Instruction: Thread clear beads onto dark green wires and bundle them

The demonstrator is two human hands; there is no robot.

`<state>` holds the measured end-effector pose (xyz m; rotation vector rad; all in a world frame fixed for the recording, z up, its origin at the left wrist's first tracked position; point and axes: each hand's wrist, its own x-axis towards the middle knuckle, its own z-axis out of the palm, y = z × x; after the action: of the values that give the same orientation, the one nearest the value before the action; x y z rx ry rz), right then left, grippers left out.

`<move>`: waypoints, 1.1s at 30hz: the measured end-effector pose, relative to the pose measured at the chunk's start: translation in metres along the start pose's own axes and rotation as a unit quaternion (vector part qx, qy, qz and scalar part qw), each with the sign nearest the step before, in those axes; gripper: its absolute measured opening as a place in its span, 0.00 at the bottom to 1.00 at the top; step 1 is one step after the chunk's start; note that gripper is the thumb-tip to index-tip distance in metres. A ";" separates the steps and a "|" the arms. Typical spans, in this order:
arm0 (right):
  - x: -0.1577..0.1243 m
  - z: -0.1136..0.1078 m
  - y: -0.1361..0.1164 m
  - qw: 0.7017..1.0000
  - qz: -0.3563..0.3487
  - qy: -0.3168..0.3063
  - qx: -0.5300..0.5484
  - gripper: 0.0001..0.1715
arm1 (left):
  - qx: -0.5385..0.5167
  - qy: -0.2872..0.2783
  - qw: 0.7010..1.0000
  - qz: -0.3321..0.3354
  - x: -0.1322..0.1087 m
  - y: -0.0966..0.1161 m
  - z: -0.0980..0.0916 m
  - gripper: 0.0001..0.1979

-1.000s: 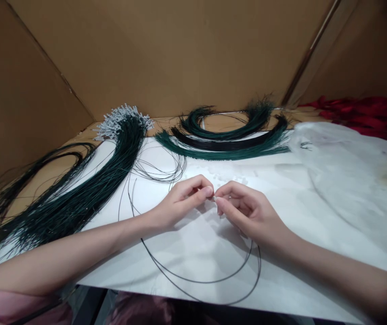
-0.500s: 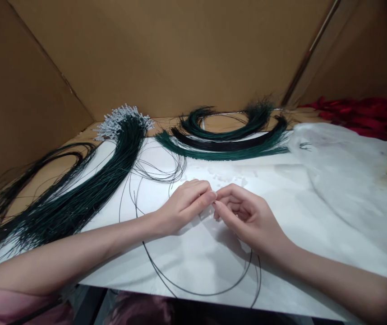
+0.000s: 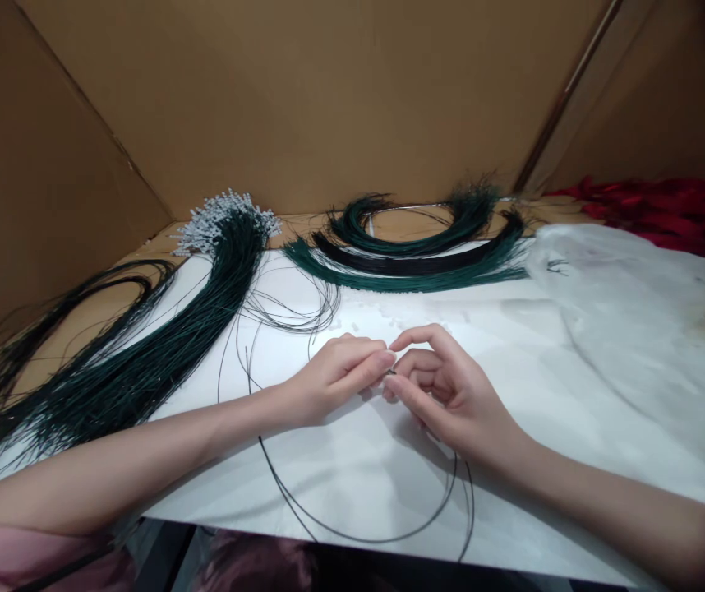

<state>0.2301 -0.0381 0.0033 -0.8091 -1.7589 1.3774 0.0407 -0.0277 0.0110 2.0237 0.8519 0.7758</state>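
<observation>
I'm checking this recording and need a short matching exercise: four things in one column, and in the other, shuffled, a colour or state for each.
Things
1. Left hand
2. Right hand
3. Thick strand bundle, left of centre
4. Pile of strips at the far right

Colours and states
A. Red
B. Index finger arched, its tip apart from the thumb
C. Dark green, with whitish tips at the far end
D. Thumb laid along closed, bent fingers

Right pairs: 1-D, 2-B, 3-C, 4-A
</observation>
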 end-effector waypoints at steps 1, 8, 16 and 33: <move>0.000 0.000 0.000 1.000 0.002 -0.002 -0.002 0.11 | -0.002 -0.001 1.000 -0.005 0.000 0.000 0.000 0.21; 0.000 -0.005 0.000 0.999 0.041 -0.013 0.001 0.19 | 0.003 0.007 0.999 -0.044 -0.001 -0.001 0.000 0.22; 0.007 -0.019 -0.006 0.997 0.080 -0.005 0.001 0.12 | 0.029 0.049 0.998 -0.034 -0.004 -0.001 -0.003 0.21; 0.034 -0.011 -0.058 0.978 -0.151 0.116 -0.081 0.13 | -0.210 -0.027 0.977 -0.028 -0.009 0.024 -0.022 0.33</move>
<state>0.2198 -0.0165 0.0674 -0.7214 -1.7394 0.9125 0.0256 -0.0358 0.0399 1.6316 0.6450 0.7902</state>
